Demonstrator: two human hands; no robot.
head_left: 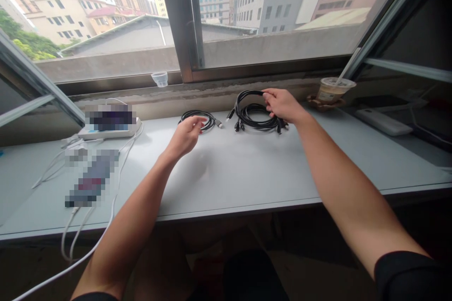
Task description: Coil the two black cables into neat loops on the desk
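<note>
My right hand (283, 105) is closed round the top of a bundle of coiled black cables (252, 117), lifting one loop while the plugs rest on the grey ledge (229, 174). A smaller coil of black cable (200, 119) with a silver plug lies to its left. My left hand (187, 134) hovers just in front of that small coil, fingers curled loosely and apart, with nothing in them.
A white power strip (106, 129) with white cords trailing off the ledge sits at the left, beside blurred devices (92, 181). A small clear cup (160, 78) stands on the window sill. An iced drink with a straw (332, 90) stands at the right, by a white flat device (383, 122).
</note>
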